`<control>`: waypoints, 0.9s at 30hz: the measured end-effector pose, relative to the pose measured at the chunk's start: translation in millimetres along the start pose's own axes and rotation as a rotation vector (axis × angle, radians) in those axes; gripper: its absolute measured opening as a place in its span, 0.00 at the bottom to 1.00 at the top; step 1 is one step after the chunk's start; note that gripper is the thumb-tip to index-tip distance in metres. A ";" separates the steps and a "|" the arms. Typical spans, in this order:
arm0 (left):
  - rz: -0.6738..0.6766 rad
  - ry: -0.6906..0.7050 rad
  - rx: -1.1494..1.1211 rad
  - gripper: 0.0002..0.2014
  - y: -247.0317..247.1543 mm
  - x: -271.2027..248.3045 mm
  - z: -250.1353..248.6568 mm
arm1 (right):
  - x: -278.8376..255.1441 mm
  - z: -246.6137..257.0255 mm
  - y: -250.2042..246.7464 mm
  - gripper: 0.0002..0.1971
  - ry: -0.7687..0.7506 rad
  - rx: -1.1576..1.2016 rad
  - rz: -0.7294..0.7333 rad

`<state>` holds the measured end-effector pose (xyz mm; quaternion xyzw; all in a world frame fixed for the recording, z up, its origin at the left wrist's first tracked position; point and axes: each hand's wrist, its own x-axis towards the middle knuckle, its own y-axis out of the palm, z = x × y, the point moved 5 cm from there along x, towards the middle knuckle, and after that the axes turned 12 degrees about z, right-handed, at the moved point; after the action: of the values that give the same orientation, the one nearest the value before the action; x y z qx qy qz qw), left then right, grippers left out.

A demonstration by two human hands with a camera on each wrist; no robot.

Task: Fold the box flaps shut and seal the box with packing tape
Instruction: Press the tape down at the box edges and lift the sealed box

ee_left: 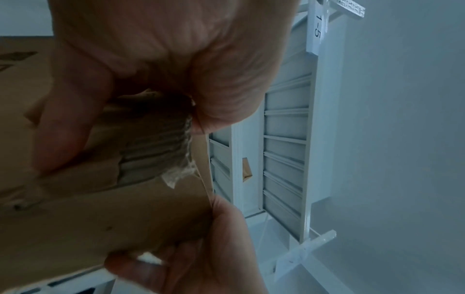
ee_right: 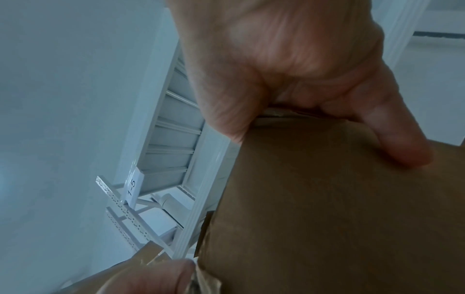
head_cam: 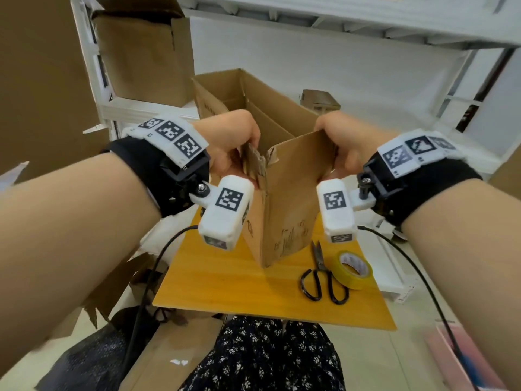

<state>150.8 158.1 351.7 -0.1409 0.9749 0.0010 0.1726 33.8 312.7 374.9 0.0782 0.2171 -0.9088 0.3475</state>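
A brown cardboard box (head_cam: pixel 284 210) stands on the yellow table (head_cam: pixel 225 289) with its flaps up and its top open. My left hand (head_cam: pixel 234 148) grips a torn, ragged flap (ee_left: pixel 153 143) at the box's near left corner, thumb on one side and fingers on the other. My right hand (head_cam: pixel 342 148) grips the upper edge of the near flap (ee_right: pixel 327 199), thumb pressed on its outer face. A roll of yellow packing tape (head_cam: pixel 352 269) lies on the table right of the box.
Black scissors (head_cam: pixel 321 275) lie beside the tape. A larger open carton (head_cam: pixel 158 60) sits on white shelving (head_cam: pixel 135 108) at the back left, a small carton (head_cam: pixel 320 101) farther back right. Loose cardboard pieces (head_cam: pixel 112 292) and cables hang near the table's left edge.
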 end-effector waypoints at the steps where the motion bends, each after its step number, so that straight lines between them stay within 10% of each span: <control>1: -0.017 0.002 0.006 0.17 -7.7 2.0 -2.4 | 0.6 -2.9 1.3 0.06 0.028 -0.017 0.024; 4: -0.072 -0.010 -0.011 0.24 -34.1 8.6 -2.4 | 8.3 -11.6 8.6 0.20 0.094 -0.039 0.094; 8: -0.086 -0.004 0.016 0.09 -42.9 23.3 8.9 | 30.1 -24.0 20.5 0.19 0.120 -0.035 0.125; 13: 0.009 -0.032 0.062 0.27 -32.9 44.6 40.4 | 63.9 -60.0 39.3 0.26 0.198 -0.043 0.142; 27: -0.110 0.090 -0.082 0.26 -35.2 86.0 50.6 | 91.3 -72.6 27.8 0.30 0.209 -0.004 0.046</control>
<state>100.0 103.3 276.8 -0.2009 0.9716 0.0251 0.1227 -16.5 272.2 273.8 0.1767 0.2521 -0.8871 0.3438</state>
